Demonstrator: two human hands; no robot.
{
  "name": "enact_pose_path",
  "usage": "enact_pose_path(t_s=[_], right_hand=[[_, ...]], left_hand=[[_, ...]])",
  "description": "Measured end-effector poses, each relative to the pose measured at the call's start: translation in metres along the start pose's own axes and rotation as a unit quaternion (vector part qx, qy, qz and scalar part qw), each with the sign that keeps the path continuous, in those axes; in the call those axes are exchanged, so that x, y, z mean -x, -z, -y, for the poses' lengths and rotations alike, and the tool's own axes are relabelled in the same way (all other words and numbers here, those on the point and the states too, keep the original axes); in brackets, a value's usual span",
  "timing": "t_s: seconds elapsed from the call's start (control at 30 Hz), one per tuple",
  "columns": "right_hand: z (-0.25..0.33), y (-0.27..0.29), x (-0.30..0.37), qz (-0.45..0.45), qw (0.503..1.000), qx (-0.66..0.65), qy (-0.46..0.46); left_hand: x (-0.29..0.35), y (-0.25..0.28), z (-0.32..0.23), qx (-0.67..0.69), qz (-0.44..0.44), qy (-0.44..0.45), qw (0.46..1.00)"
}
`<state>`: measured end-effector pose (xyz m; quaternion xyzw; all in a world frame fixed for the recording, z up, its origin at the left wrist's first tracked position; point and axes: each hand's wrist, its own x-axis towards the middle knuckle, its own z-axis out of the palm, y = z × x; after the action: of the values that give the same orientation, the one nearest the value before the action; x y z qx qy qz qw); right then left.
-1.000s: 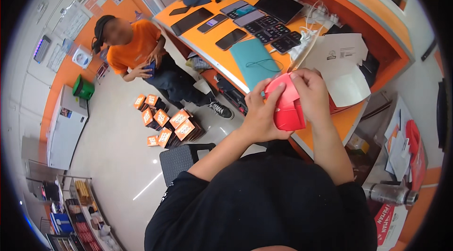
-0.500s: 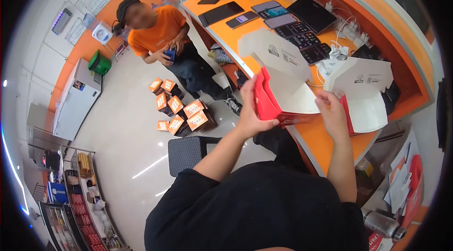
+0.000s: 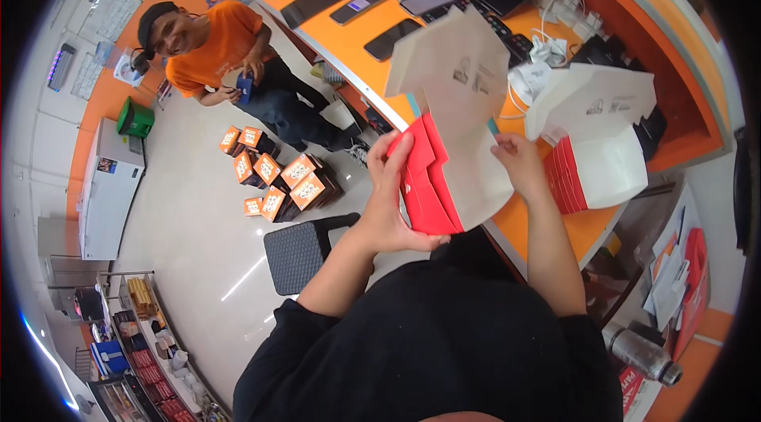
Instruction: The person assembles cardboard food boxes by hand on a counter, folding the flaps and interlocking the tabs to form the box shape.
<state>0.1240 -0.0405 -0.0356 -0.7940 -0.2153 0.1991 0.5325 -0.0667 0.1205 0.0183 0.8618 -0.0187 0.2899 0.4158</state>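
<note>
A red and white cardboard food box [image 3: 426, 184] is in front of me, its white lid flap standing up. My left hand [image 3: 384, 212] grips the red side, thumb underneath and fingers along the outer edge. At the opposite side my right hand [image 3: 519, 164] pinches the white rim, its thumb and fingertips together. The inside of the box that shows is plain white. A second box of the same kind [image 3: 567, 176], also with its flap up, stands to the right on the orange counter [image 3: 583, 236].
Several phones and tablets [image 3: 432, 6], white cables and chargers [image 3: 555, 26] lie on the counter. A person in an orange shirt [image 3: 218, 45] stands ahead left, holding a blue thing. On the floor are stacked orange-topped boxes [image 3: 297, 172] and a dark stool [image 3: 295, 255]. A metal bottle [image 3: 642, 355] is lower right.
The held box has moved left and lower and turned, showing more of its red side. Both hands moved with it, still holding on. My view has shifted slightly.
</note>
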Motion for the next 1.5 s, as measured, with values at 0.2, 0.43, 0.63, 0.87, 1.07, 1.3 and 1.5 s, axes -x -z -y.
enact_pose_path(t_s=[0.2, 0.43, 0.63, 0.87, 1.07, 1.3, 1.5], right_hand=[[0.015, 0.009, -0.031, -0.008, 0.996, 0.075, 0.042], [0.084, 0.003, 0.046, 0.18, 0.96, -0.044, 0.212], [0.098, 0.005, 0.064, 0.299, 0.946, -0.076, 0.105], [0.097, -0.004, 0.072, 0.279, 0.951, 0.102, 0.086], [0.095, 0.0, 0.08, 0.271, 0.95, 0.134, 0.084], [0.116, -0.02, 0.097, 0.104, 0.963, 0.1, 0.227], [0.107, -0.011, 0.093, 0.078, 0.981, 0.037, 0.175]], left_hand=[[-0.015, 0.002, -0.003, -0.014, -0.04, 0.004, 0.999], [0.003, -0.014, 0.001, -0.02, -0.065, 0.04, 0.997], [0.008, -0.014, -0.015, -0.058, -0.104, 0.041, 0.992], [0.026, -0.017, -0.021, -0.16, -0.073, 0.061, 0.983], [0.032, -0.034, -0.02, -0.146, -0.044, 0.096, 0.984], [0.007, -0.02, -0.035, -0.135, -0.1, 0.031, 0.985], [-0.001, -0.019, -0.033, -0.146, -0.101, 0.014, 0.984]])
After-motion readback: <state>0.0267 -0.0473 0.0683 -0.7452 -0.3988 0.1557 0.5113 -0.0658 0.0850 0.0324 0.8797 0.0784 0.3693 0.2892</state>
